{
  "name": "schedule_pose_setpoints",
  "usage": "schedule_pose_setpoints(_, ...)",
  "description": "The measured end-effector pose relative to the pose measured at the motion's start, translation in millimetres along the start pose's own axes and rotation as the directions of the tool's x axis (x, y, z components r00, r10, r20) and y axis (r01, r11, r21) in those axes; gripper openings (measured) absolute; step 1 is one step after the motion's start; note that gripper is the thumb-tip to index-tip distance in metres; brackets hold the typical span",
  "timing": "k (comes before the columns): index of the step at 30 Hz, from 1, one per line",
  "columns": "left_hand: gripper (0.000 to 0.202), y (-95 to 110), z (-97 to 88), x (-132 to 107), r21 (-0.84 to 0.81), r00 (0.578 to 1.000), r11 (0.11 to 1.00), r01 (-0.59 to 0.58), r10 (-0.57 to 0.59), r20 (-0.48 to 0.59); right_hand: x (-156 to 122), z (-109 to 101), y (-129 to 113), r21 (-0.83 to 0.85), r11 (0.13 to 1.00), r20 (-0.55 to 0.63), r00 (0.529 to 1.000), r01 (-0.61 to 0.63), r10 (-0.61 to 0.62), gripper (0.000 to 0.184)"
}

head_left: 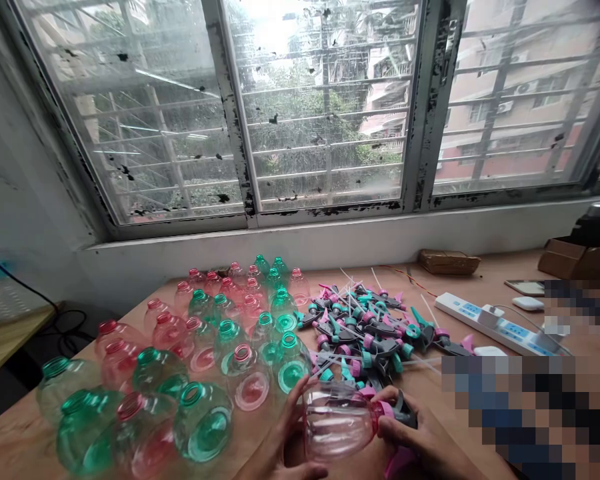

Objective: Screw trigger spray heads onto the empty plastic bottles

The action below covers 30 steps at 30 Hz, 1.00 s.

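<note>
A clear pink spray bottle (337,423) lies on its side between my hands, low in the view, its base to the left and its neck to the right. My left hand (285,437) is curved around the base end, thumb below and fingers above. At the neck, my right hand (423,433) grips a black and pink spray head (404,410), whose pink collar sits against the bottle's mouth. Whether its thread is engaged I cannot tell. Just beyond my hands lies a heap of loose trigger spray heads (365,327) in black, pink and teal, with thin white tubes.
Several open pink and green bottles, such as a green bottle (203,423), stand upright on the left of the wooden table (260,460). A white power strip (497,323) and a brown packet (449,261) lie at the right. A cardboard box (575,259) stands at far right.
</note>
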<state>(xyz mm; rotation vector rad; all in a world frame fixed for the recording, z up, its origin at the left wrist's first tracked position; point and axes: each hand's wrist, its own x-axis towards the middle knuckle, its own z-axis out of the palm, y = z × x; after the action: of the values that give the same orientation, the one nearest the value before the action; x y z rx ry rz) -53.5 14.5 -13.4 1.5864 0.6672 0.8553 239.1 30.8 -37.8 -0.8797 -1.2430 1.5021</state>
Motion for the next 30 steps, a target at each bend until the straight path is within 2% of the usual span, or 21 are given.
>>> schedule_pose_setpoints(5,0.1,-10,-4.9,1,0.05,1.0,0.999,-0.022,0.022,-0.002,0,1,-1,0.002,1.0,0.001,1.0,-0.013,0.013,0.043)
schedule_pose_setpoints(9,0.113,-11,-3.2,-3,-0.039,0.999,0.999,0.003,-0.005,-0.042,0,1,0,-0.002,1.0,-0.006,1.0,0.006,-0.006,0.042)
schedule_pose_setpoints(12,0.1,-6,-0.8,-4,-0.127,0.998,0.991,0.044,-0.05,-0.046,1,1,1,0.003,1.0,-0.007,1.0,0.013,-0.013,0.041)
schedule_pose_setpoints(17,0.096,-3,-2.3,0,0.029,0.998,0.999,0.032,-0.03,-0.048,1,-1,2,0.008,1.0,-0.013,1.0,-0.009,0.009,0.043)
schedule_pose_setpoints(19,0.093,-4,-2.7,1,0.042,0.999,0.999,0.019,-0.017,-0.042,1,-1,2,0.006,1.0,-0.015,1.0,-0.021,0.021,0.044)
schedule_pose_setpoints(24,0.103,-4,0.4,-2,-0.071,0.997,0.997,0.027,-0.031,-0.069,1,-1,3,-0.002,1.0,-0.019,1.0,0.005,-0.005,0.043)
schedule_pose_setpoints(27,0.09,1,2.1,-3,-0.196,0.994,0.978,0.069,-0.084,-0.071,1,0,3,-0.005,1.0,-0.019,0.999,0.027,-0.027,0.044)
schedule_pose_setpoints(30,0.086,5,2.7,-2,-0.184,0.994,0.98,0.075,-0.088,-0.062,2,0,2,-0.001,1.0,-0.014,1.0,0.015,-0.015,0.044)
